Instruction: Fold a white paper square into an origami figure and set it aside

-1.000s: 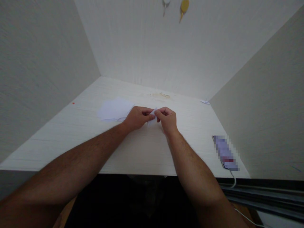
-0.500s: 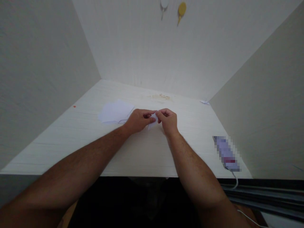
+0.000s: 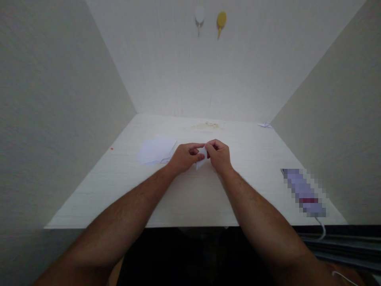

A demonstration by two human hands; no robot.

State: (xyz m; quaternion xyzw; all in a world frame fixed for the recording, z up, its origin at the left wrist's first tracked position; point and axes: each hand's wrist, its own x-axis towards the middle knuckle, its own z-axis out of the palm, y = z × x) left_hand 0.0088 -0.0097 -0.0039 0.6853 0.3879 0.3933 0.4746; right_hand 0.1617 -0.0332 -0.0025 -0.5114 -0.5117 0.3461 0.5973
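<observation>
Between my two hands is a small piece of white paper (image 3: 201,159), tilted up above the white desk. My left hand (image 3: 186,157) pinches it from the left, thumb across its near face and index finger stretched along its top edge. At the upper right corner my right hand (image 3: 219,154) grips the paper between thumb and bent fingers. Part of the paper is covered by the fingers, so its folds cannot be made out. Just left of my left hand lies a loose pile of white paper sheets (image 3: 155,149).
The white desk (image 3: 190,206) has walls on three sides. A blurred-out phone-like object (image 3: 303,192) with a white cable (image 3: 322,229) lies at the right. Folded paper (image 3: 264,125) sits in the back right corner. A white hook (image 3: 199,16) and a yellow hook (image 3: 221,20) hang on the back wall.
The camera view has shifted, so the desk scene sits further right and slightly lower. Both hands keep hold of the paper, which shows a little more upright.
</observation>
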